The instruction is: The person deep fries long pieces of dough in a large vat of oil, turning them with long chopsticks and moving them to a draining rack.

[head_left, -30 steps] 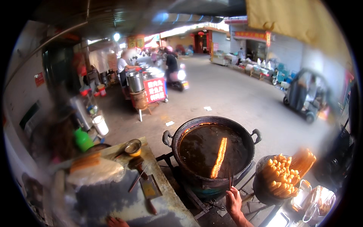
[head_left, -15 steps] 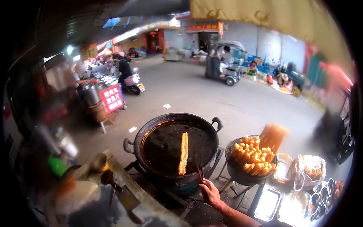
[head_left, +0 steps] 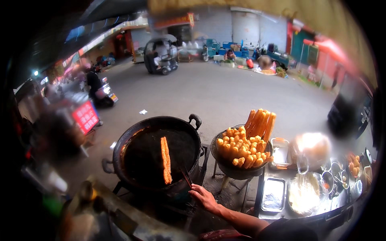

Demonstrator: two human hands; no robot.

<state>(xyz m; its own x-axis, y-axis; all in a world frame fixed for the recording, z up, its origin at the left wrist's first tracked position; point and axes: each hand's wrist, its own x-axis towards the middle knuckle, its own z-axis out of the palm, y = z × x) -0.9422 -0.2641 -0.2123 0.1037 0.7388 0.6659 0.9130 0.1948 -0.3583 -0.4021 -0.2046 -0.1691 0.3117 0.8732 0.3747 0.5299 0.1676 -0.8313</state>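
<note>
My right hand [head_left: 203, 197] is closed around a pair of dark chopsticks [head_left: 186, 178] at the near right side of a large black wok [head_left: 116, 150]. Their tips reach over the wok's rim toward the dark oil [head_left: 140, 160]. One long golden fried dough stick [head_left: 165, 160] floats in the oil, left of the chopsticks and apart from them. To the right of the wok, a dark round basket [head_left: 225, 170] is heaped with fried dough sticks [head_left: 251, 146], several standing upright at its back. My left hand is out of view.
A metal counter at the right bears a rectangular tray [head_left: 274, 195], a white container [head_left: 281, 152], a plastic bag [head_left: 303, 193] and several bowls. A worktop [head_left: 132, 217] lies at the lower left. Beyond are a red sign [head_left: 85, 117], a scooter [head_left: 105, 94] and a three-wheeler [head_left: 161, 56].
The view has turned right, so wok, basket and counter sit further left. The three-wheeler has travelled left along the street. My right hand still holds the chopsticks by the wok's rim.
</note>
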